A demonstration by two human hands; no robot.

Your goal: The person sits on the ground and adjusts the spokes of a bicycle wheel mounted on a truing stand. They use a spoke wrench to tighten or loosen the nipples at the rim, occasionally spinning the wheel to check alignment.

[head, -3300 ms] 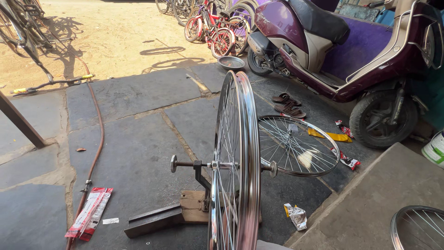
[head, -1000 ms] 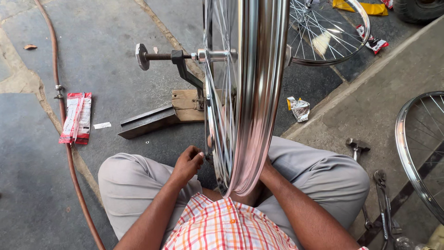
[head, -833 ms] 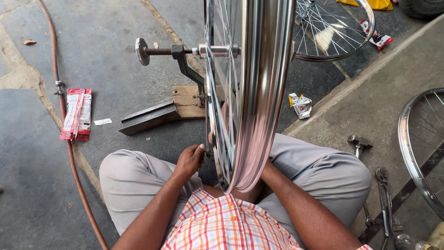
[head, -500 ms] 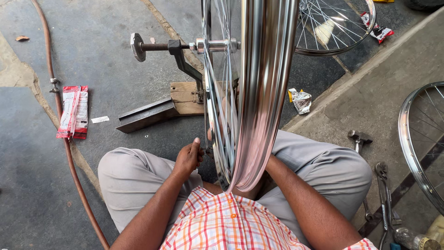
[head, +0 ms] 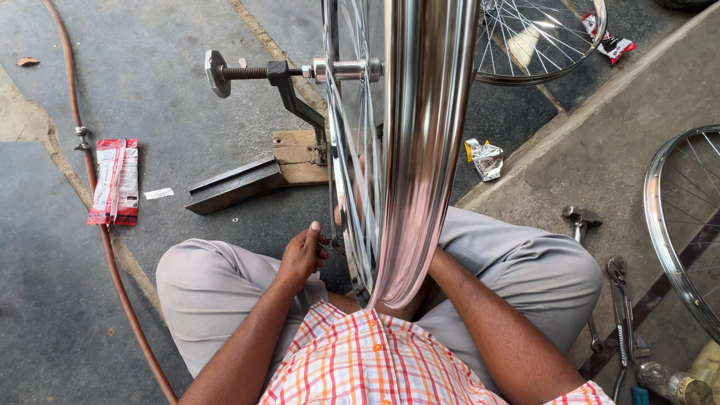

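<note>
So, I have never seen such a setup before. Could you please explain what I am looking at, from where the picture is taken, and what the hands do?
The picture comes from a camera on the person's head, looking down at their lap; they sit cross-legged on a paved floor. In front stands a shiny bicycle wheel, seen edge-on, its axle held in a metal stand fixed on a wooden block. The left hand pinches something small at the spokes near the rim. The right hand is hidden behind the wheel. On the ground lie a brown hose, a red packet, a crumpled wrapper, a hammer, wrenches and two other wheels.
</note>
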